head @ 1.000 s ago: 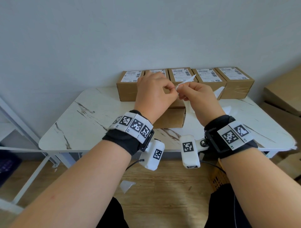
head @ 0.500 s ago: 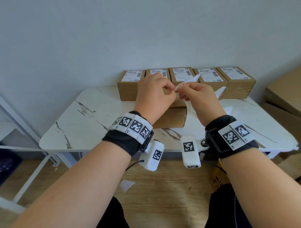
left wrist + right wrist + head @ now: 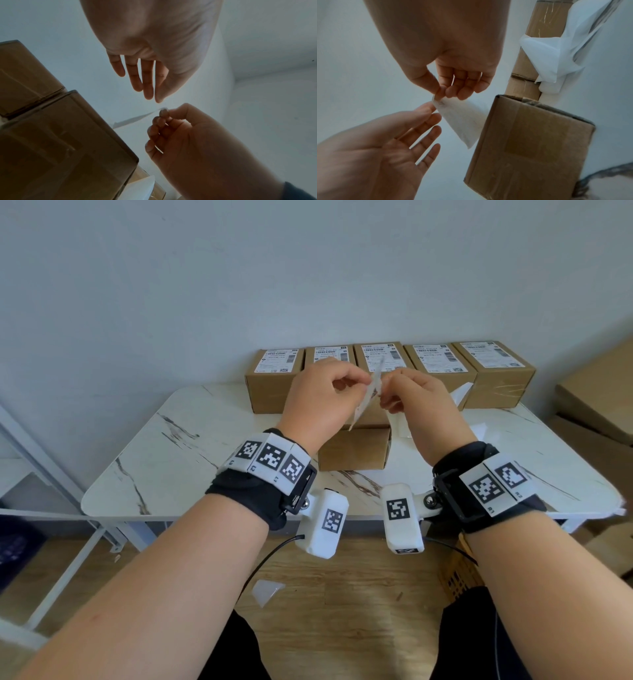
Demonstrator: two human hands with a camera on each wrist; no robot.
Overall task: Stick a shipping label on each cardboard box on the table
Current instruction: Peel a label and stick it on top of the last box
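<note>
Head view: label, location?
– One label (image 3: 365, 400), thin white paper, held in the air above the plain box (image 3: 352, 450). Long axis slants from the far top end down toward the person. Print unreadable.

Other stock?
– Row of five labelled boxes (image 3: 274, 385), brown cardboard, at the back of the white, dark-veined desk (image 3: 191, 460). Text too small to read.

Left wrist view: grips?
– Left hand (image 3: 154, 40): fingers straight, grip loose. Right hand (image 3: 188, 142): curled, fingertips pinching the label.

Right wrist view?
– Right grip pinches the top corner. Left palm open, one fingertip touching the label's edge. White backing sheets (image 3: 556, 47) lean against the boxes.
</note>
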